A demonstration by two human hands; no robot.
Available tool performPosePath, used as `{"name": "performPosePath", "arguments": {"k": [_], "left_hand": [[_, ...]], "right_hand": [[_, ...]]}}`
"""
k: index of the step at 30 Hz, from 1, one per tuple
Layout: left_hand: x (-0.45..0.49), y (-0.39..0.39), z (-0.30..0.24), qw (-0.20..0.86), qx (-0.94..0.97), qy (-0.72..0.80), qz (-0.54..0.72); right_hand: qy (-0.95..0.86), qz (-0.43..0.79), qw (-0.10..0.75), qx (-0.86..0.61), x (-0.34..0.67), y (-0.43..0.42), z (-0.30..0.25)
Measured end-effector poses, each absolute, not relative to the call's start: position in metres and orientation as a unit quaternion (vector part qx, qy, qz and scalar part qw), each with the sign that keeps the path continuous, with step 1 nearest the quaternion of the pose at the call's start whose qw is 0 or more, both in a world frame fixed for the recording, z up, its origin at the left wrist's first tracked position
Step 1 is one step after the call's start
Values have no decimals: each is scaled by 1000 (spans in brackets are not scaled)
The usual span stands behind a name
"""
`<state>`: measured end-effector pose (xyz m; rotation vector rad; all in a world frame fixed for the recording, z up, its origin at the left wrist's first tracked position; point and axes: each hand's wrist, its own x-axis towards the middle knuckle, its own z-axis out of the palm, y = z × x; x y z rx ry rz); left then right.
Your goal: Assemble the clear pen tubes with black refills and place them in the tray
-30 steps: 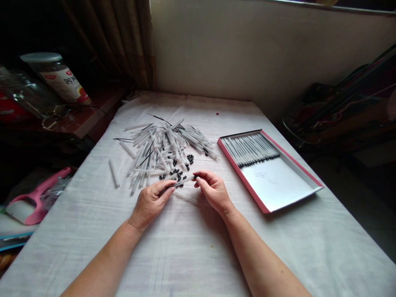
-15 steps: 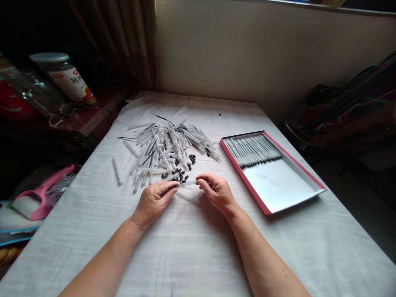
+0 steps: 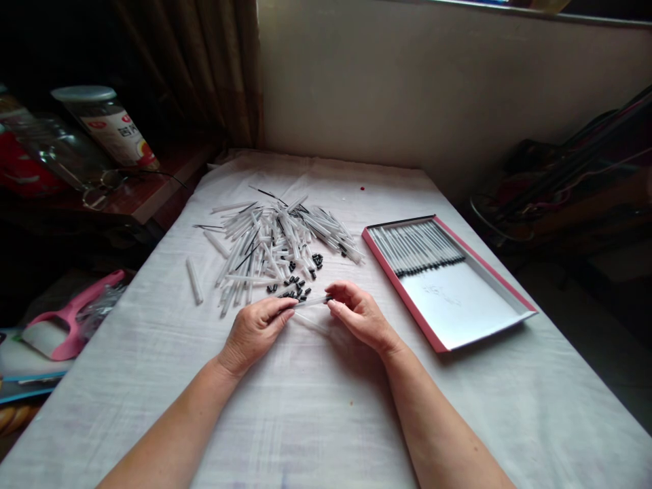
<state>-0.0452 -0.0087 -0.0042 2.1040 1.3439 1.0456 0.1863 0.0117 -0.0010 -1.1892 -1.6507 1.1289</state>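
Observation:
My left hand (image 3: 253, 330) and my right hand (image 3: 360, 315) meet over the white cloth and pinch the two ends of one clear pen tube (image 3: 312, 301). A small black cap shows at the tube's right end, by my right fingertips. Just beyond my hands lies a heap of clear tubes (image 3: 269, 244) with thin black refills among them. Several loose black caps (image 3: 295, 286) lie at the heap's near edge. To the right stands a shallow pink-rimmed tray (image 3: 461, 309) with a row of finished pens (image 3: 415, 248) at its far end.
A white cloth (image 3: 316, 407) covers the table, which ends at a wall behind. One stray tube (image 3: 194, 280) lies left of the heap. At the far left are a lidded jar (image 3: 109, 125), glass items and a pink object (image 3: 71, 319). Dark clutter fills the right side.
The view shifted slightly right. Both hands stayed on the tube; my right hand turned a little and its fingers worked at the tube's right end.

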Motion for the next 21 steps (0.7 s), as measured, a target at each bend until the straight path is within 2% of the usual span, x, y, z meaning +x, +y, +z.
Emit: {"name": "performPosePath", "arguments": {"k": [8,15,21], "left_hand": [[-45,-10,-3,221,761,484,371],[-44,-9,-1,227,750,494,377],[-45,-8,-4,234,745,495,382]], "right_hand": [[-676,401,364,-500,186,12,-4],[-637,476,387,-466,189,13,-1],[-660,438,364,-490,189,13,-4]]}}
